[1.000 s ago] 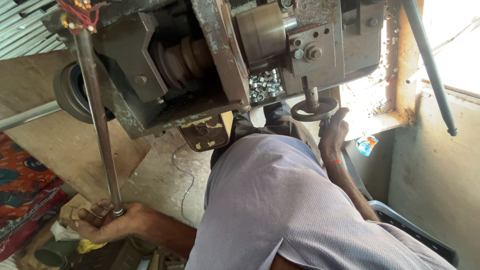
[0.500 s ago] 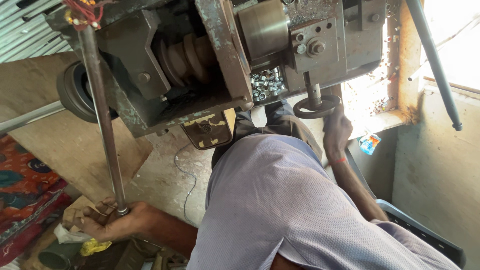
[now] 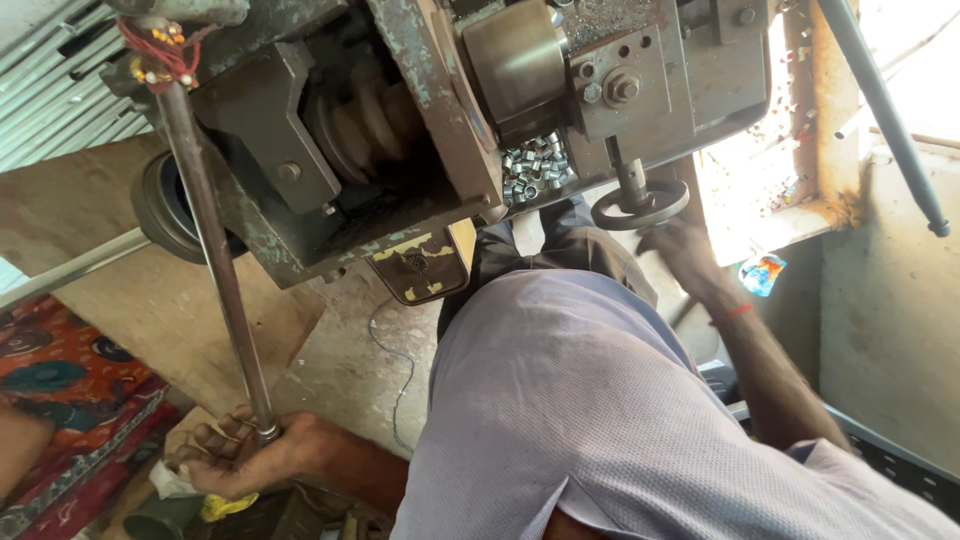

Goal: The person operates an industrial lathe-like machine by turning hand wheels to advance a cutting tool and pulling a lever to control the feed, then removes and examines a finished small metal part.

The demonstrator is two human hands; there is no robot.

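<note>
My left hand (image 3: 235, 455) is low at the left, closed round the bottom end of a long steel lever rod (image 3: 215, 260). The rod rises to the top of an old grey metal machine (image 3: 420, 120), where red thread (image 3: 160, 55) is tied around it. My right hand (image 3: 685, 250) reaches up at the right and grips the rim of a small dark handwheel (image 3: 640, 208) under the machine's carriage. A heap of small shiny metal pieces (image 3: 535, 165) lies in the machine just left of the handwheel. My grey shirt fills the lower middle.
A dark pulley (image 3: 160, 210) sticks out at the machine's left. A wooden board (image 3: 150, 300) and a red patterned cloth (image 3: 60, 400) lie at the left. A thin cable (image 3: 395, 370) runs over the concrete floor. A dark slanted bar (image 3: 885, 110) and a black crate (image 3: 890, 460) stand at the right.
The lower end of the lever rod and my left hand have shifted slightly to the right. My right hand stays at the handwheel.
</note>
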